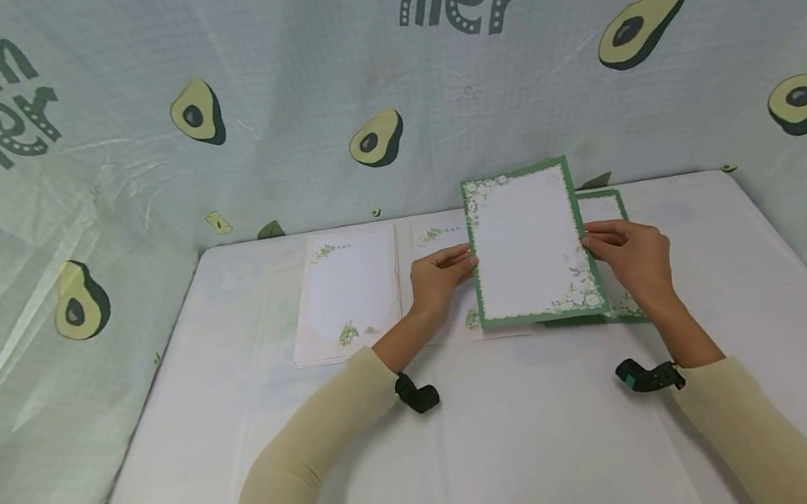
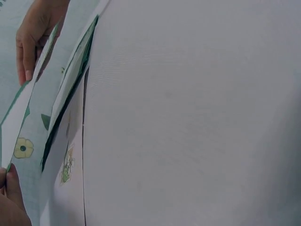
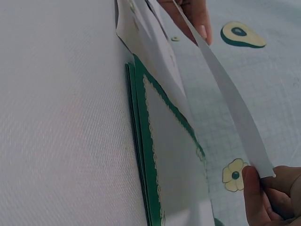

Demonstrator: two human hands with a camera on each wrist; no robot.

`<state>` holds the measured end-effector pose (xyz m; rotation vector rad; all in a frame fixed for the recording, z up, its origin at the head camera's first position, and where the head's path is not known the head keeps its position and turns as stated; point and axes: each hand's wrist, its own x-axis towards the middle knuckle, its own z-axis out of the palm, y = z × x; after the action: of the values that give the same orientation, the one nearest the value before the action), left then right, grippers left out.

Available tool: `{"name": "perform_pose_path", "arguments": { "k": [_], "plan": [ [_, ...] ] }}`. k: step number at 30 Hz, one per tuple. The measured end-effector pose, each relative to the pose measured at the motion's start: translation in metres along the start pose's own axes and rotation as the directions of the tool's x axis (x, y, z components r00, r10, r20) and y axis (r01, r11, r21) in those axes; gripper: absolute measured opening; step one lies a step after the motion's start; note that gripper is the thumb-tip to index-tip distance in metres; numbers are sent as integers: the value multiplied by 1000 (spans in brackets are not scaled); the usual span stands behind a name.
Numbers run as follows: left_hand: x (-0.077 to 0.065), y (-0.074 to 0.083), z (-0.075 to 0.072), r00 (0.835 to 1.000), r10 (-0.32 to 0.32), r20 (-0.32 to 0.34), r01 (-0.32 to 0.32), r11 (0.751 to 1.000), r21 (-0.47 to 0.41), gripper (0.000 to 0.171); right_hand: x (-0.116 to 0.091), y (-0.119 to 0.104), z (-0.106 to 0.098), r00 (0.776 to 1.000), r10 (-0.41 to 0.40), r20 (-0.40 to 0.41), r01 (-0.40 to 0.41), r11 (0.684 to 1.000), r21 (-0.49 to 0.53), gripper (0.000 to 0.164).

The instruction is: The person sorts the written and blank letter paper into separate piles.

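A sheet of paper (image 1: 527, 245) with a green border and white flowers is held up between both hands, its printed face toward the head camera. My left hand (image 1: 437, 281) pinches its left edge, and my right hand (image 1: 633, 257) pinches the right edge. In the right wrist view the sheet (image 3: 230, 99) is seen nearly edge-on, raised off the table. Below it lies a stack of similar green-bordered sheets (image 3: 176, 155), partly hidden in the head view. Pale pink-edged sheets (image 1: 450, 326) lie beneath my left hand, partly covered by the raised sheet.
Another pile of pink-edged sheets (image 1: 351, 292) lies to the left on the white table (image 1: 532, 438). A curtain (image 1: 278, 91) printed with avocados hangs behind the table and along its sides. Each wrist carries a small black camera (image 1: 417, 393).
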<state>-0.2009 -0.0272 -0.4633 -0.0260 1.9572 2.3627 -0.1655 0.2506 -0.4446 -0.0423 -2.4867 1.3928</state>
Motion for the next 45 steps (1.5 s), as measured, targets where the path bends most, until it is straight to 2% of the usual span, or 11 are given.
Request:
{"name": "perform_pose_path", "arguments": {
  "k": [5,11,16,20,28,38,45],
  "plan": [
    [1,-1,1,1000,-5,-3,5,1000,-7,30,-2,3,-1,1000,0,2,0,1000,30,32],
    [0,-2,3,1000,-27,-6,27,999,-21,29,-6,13,-4,999,8,47,-12,996,93,37],
    [-2,-2,8,999,-25,28,26,999,-24,29,-11,21,-10,996,40,76,-54,981,185,41],
    [-3,-3,13,998,-16,57,17,1000,-19,29,-15,25,-16,994,84,71,-98,971,219,44],
    [-4,-8,25,996,-13,88,14,1000,-13,29,-21,32,-26,995,102,20,-104,977,185,42],
    [1,-10,41,997,-43,71,47,997,-63,28,-16,35,-39,995,104,2,-103,985,135,41],
    [8,-12,51,994,-41,105,41,999,1,28,-10,40,-48,994,108,4,-107,986,128,42]
  ]
}}
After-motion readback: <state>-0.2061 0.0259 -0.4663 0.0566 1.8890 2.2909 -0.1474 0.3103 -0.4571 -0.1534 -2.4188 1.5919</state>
